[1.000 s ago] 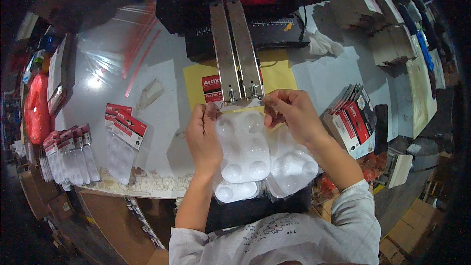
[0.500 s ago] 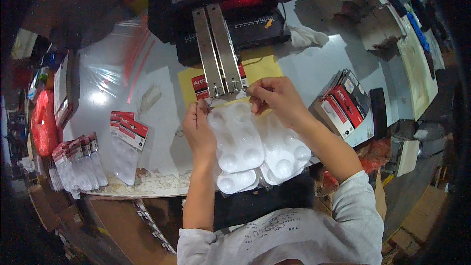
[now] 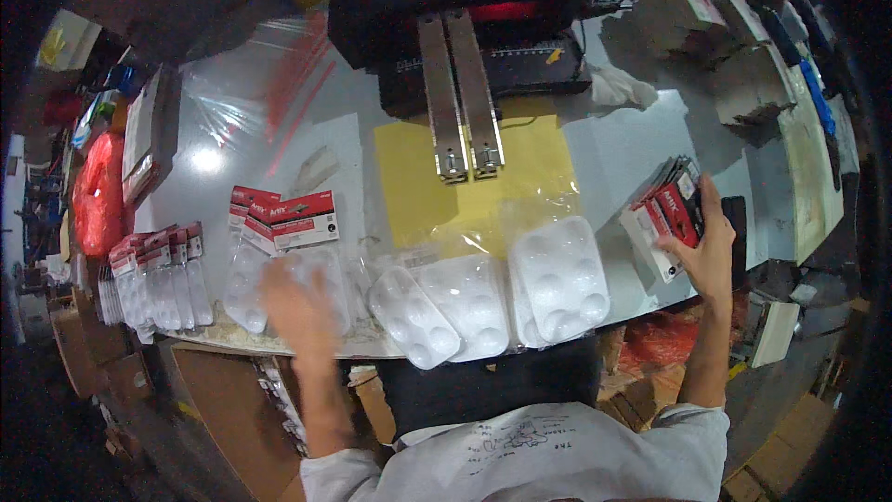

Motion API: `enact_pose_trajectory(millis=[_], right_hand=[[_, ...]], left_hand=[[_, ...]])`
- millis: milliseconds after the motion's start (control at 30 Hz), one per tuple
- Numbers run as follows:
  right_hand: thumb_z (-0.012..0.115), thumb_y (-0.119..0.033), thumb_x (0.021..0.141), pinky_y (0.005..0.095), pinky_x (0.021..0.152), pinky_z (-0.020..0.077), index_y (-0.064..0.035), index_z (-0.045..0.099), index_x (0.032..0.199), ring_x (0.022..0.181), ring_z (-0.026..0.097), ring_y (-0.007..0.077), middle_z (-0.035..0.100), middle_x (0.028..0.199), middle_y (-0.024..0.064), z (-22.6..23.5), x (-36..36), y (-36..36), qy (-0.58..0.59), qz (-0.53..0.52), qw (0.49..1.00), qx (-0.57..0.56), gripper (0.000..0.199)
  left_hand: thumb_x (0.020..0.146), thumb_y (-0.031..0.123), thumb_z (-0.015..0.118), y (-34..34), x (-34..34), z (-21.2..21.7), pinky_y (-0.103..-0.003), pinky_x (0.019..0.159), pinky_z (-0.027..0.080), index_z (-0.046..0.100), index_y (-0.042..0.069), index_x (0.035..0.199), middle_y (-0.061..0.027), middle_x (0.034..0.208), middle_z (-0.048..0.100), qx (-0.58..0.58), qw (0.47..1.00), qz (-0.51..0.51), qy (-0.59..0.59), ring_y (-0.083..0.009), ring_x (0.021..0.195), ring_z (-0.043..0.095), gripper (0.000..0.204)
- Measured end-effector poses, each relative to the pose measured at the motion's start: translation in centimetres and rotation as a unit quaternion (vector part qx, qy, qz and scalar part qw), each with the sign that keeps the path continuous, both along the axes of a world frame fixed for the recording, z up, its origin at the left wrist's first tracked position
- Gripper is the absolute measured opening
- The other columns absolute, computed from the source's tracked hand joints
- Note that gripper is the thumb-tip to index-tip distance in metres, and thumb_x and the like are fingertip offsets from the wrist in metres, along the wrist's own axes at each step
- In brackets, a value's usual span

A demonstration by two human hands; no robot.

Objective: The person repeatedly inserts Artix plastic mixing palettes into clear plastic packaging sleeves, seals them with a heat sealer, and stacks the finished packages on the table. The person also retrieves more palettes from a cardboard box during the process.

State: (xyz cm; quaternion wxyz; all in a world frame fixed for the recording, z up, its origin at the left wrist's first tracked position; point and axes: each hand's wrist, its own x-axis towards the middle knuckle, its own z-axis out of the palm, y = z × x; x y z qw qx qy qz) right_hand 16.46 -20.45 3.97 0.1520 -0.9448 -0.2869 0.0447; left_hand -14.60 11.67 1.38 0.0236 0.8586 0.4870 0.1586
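Right hand (image 3: pixel 711 246) grasping cards (image 3: pixel 658 223); left hand (image 3: pixel 299 302) blurred over a packet (image 3: pixel 314 223), grip not discernible. Between them, white trays (image 3: pixel 465 302); beyond, metal bars (image 3: pixel 437 93) overhang a yellow sheet (image 3: pixel 406 181).

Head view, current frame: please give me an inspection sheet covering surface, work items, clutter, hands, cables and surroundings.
Surface: grey table; yellow sheet under the ends of the machine's metal bars.
Work items: bagged white trays along the front edge; red-and-white cards stacked at right; carded packs near the left hand, with a row of more farther left.
Clutter: crumpled white cloth beside the machine; clear film at upper left.
Hands: left hand blurred over the packs, contact unclear; right hand on the cards, firmness of grip unclear.
Cables: apparently a dark cord right of the machine.
Surroundings: cardboard below the table's left side; dim background.
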Motion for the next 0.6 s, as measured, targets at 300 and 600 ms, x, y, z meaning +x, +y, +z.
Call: enact_pose_trajectory(millis=[300, 600], right_hand=[[0.074, -0.015, 0.067, 0.0372, 0.101, 0.0322, 0.0032, 0.039, 0.130, 0.121, 0.043, 0.0334, 0.043, 0.131, 0.0227, -1.2, -2.0, 1.1, -0.011, -0.040, 0.987, 0.154, 0.073], [0.070, -0.009, 0.074, 0.0288, 0.086, 0.0445, 0.0000, 0.042, 0.127, 0.095, 0.058, 0.0179, 0.060, 0.107, 0.0129, 1.2, -3.1, 1.5, -0.013, -0.157, 0.963, 0.219, 0.060]], left_hand=[[0.073, 0.024, 0.069, -6.4, -0.9, -4.0, -0.046, 0.088, 0.035, 0.049, -0.006, 0.097, -0.0215, 0.108, 0.046, -0.031, 0.999, -0.018, -0.003, -0.0393, 0.103, 0.042, 0.043], [0.084, 0.006, 0.059, -5.4, -1.8, -0.4, -0.023, 0.074, 0.044, 0.044, 0.006, 0.085, -0.0109, 0.091, 0.064, -0.430, 0.819, 0.138, -0.353, -0.0107, 0.078, 0.056, 0.015]])
